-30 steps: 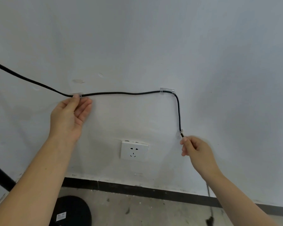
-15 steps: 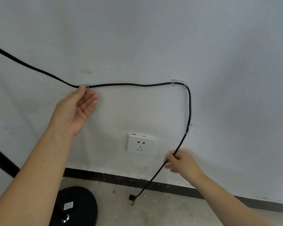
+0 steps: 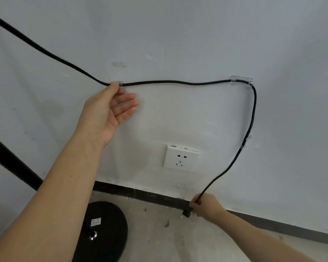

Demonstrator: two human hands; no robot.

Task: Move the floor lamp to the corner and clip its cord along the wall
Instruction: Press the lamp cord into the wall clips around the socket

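The black lamp cord (image 3: pixel 178 83) runs along the white wall through three clear clips. My left hand (image 3: pixel 110 110) has its thumb pressed on the left clip (image 3: pixel 120 83), fingers spread and palm up. The cord passes the top right clip (image 3: pixel 241 80), bends down through a small clip (image 3: pixel 244 142), and slants to my right hand (image 3: pixel 204 205), which grips it just above the black plug (image 3: pixel 186 213) near the floor. The lamp's round black base (image 3: pixel 106 231) and dark pole (image 3: pixel 11 161) stand at lower left.
A white wall socket (image 3: pixel 181 157) sits between my hands, above a dark baseboard (image 3: pixel 140 193). The floor is grey concrete (image 3: pixel 169 239) with specks of debris. The wall carries a few stains and scuff marks.
My right hand slid down the cord from the small clip to just above the plug near the floor. My left hand stayed on the left clip and opened its fingers.
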